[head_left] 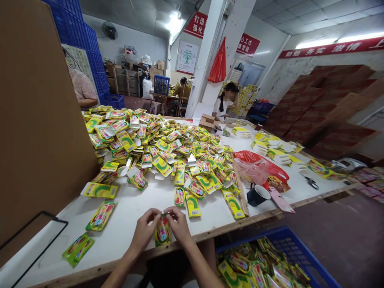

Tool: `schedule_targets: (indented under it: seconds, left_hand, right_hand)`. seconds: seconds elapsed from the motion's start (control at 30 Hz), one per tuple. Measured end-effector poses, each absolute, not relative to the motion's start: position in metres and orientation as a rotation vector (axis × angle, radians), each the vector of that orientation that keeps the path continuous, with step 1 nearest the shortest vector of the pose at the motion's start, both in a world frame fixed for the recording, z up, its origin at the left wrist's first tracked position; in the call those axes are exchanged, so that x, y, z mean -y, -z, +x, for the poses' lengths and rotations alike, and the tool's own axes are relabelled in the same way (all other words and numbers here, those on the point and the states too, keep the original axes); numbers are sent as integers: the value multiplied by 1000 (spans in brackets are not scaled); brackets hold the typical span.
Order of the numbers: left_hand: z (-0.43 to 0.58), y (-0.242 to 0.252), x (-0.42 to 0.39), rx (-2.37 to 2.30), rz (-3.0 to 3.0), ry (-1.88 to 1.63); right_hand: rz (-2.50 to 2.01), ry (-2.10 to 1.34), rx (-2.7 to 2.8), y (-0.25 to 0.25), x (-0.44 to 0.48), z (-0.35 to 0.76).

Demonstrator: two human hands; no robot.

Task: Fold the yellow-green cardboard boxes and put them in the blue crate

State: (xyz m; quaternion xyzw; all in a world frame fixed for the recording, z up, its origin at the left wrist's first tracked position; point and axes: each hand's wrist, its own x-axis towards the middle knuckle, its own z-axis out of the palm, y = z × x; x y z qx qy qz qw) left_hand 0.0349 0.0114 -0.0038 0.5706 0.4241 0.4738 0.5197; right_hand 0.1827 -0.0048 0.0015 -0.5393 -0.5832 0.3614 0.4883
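Both hands meet at the table's near edge on one small yellow-green candy box [163, 234]. My left hand [148, 225] pinches its upper left corner, and my right hand [177, 225] pinches the upper right. The box's printed face is turned up; its top end is partly hidden by my fingers. Just beyond lie another candy box [192, 205] and a large heap of flat cartons [162, 146], some with white flaps out. To the left rest a larger printed packet [101, 216] and a green packet [78, 249].
A blue crate [309, 254] of packets stands below the table at right. A dark mug [258, 195], a pink phone [280, 200], red plastic bag [261, 162] and scissors [310, 182] lie right of a wooden strip. A big cardboard sheet [39, 112] blocks the left. Other people sit farther back.
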Motion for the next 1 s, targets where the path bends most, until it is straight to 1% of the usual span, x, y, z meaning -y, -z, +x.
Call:
schedule_targets:
  seconds: [0.17,0.47,0.63,0.83,1.0]
  left_hand:
    - [34,-2,-7,-1051,1429,-1125]
    - [37,-6,-12,-1111,1410,-1143]
    - [37,-6,-9,-1085,1432,-1122]
    - [34,5,5,-974,1294,-1079]
    - [41,5,15,-942,1220,-1107]
  right_hand:
    - [-1287,-832,1473,-15,10,181]
    - [-1389,-753,1459,-17,3,175]
    - [-1371,-759,1463,-18,3,175]
    - [-1294,-899,1377,-7,18,175]
    - [-1299,-839,1283,-12,29,178]
